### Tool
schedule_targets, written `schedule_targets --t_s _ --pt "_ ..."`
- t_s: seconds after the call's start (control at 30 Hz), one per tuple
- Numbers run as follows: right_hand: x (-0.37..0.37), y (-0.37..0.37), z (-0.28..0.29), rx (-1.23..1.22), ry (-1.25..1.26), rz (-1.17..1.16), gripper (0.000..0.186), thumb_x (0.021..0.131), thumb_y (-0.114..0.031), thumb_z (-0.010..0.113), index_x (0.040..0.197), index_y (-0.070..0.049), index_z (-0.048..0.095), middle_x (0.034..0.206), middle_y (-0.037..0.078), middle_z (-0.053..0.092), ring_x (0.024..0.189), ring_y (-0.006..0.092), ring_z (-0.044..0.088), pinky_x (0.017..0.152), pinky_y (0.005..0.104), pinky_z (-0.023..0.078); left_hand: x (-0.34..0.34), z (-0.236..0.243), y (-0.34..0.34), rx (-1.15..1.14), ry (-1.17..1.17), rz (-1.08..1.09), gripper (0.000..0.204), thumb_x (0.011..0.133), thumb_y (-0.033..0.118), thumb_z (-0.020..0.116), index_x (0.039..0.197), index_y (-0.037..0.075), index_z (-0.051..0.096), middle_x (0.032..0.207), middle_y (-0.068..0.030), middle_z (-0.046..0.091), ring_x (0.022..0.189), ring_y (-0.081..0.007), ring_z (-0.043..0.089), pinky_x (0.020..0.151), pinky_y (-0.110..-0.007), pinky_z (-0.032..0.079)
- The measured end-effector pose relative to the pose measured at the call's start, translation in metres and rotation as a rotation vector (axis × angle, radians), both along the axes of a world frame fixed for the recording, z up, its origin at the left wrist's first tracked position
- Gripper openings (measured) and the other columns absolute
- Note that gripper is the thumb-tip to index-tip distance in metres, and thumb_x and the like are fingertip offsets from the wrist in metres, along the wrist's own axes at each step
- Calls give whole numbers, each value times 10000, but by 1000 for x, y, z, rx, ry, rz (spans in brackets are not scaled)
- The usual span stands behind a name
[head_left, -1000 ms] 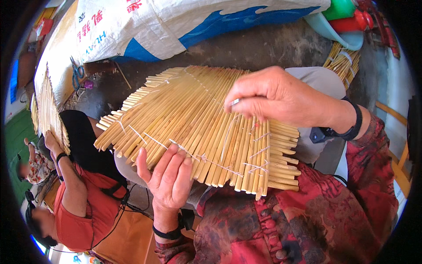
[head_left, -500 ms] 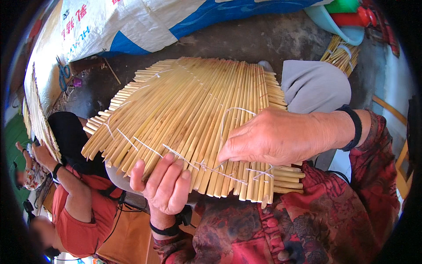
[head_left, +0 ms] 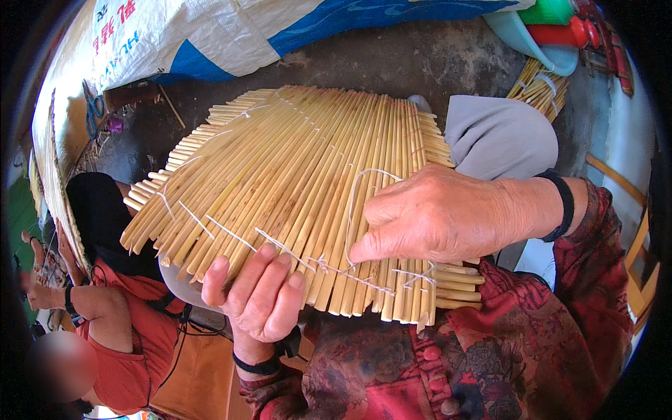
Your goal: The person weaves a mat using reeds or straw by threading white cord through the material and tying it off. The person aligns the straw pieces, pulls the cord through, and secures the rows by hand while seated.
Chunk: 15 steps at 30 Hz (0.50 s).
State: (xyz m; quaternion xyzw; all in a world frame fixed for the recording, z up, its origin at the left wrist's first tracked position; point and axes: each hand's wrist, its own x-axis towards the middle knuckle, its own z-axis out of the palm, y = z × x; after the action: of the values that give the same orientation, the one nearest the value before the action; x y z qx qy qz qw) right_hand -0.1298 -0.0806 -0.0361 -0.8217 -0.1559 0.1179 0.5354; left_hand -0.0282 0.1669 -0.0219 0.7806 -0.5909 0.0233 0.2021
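Observation:
A fan-shaped mat of pale straw stalks (head_left: 280, 161), laced with white string, lies across my lap. My left hand (head_left: 255, 301) grips the mat's lower edge, fingertips curled over the top. My right hand (head_left: 444, 210) rests low on the right half, thumb and forefinger closed at a stitch beside a loose loop of white string (head_left: 364, 175); what is between those fingertips is hidden or too small to name. Along the lower right corner, short cross stalks (head_left: 458, 285) jut out to the side.
A co-worker in red (head_left: 133, 350) sits at left beside another stalk mat (head_left: 56, 196), with someone partly visible behind. Blue scissors (head_left: 93, 108), a large white-and-blue sack (head_left: 224, 38), a stalk bundle (head_left: 539, 91) beside a pale blue basin (head_left: 532, 49), and my grey-clad knee (head_left: 500, 136) surround the mat.
My right hand has dropped from above the mat onto the stitched lower edge, and the mat has shifted slightly left. The co-worker's arm has moved down and left.

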Motion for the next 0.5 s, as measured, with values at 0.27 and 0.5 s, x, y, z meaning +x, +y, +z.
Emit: schedule_targets --t_s 0.27,0.5 --pt "4 -10 -2 113 69 81 182 879 -175 539 1017 -122 646 737 83 567 702 269 618 584 373 500 -1 1 0 18 4 2 152 814 103 601 933 165 530 891 18 644 892 -156 615 1036 -438 284" --pt "5 -11 -6 164 91 98 186 903 -190 519 1012 -104 643 740 92 573 724 277 617 606 383 495 -1 2 -1 51 -20 1 158 818 113 604 938 179 526 897 31 639 896 -147 610 1042 -427 273"
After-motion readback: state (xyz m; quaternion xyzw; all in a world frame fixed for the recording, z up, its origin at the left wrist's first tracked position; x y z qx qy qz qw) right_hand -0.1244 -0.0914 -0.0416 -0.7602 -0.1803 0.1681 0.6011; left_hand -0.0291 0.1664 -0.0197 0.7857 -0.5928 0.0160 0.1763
